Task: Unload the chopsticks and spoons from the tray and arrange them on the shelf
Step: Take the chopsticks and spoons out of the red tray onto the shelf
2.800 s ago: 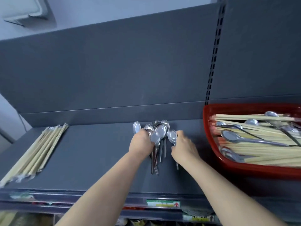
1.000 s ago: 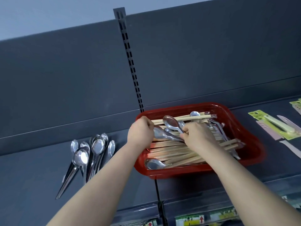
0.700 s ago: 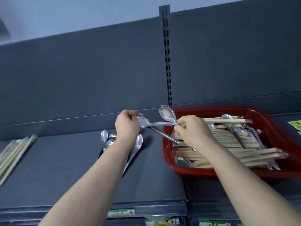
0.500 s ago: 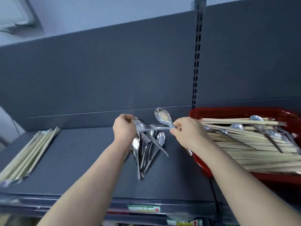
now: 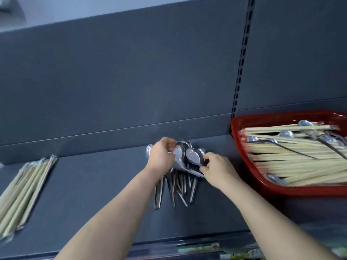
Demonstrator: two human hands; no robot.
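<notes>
A pile of steel spoons [image 5: 176, 186] lies on the dark grey shelf [image 5: 97, 186], bowls toward the back wall. My left hand [image 5: 161, 156] holds a spoon by its bowl over the pile. My right hand [image 5: 216, 167] pinches the handle of a spoon [image 5: 193, 156] at the pile's right side. The red tray [image 5: 242, 152] stands to the right, full of wrapped chopsticks [image 5: 300, 162] with several spoons mixed in. A row of wrapped chopsticks [image 5: 24, 188] lies at the shelf's left end.
The shelf's back panel rises just behind the spoons, with a slotted upright [image 5: 242, 59] left of the tray. Price labels [image 5: 199, 247] run along the front edge. Bare shelf lies between the left chopsticks and the spoons.
Both hands carried spoons from the tray leftward and lowered them onto the spoon pile. The view swung left, so the tray now sits at the right edge.
</notes>
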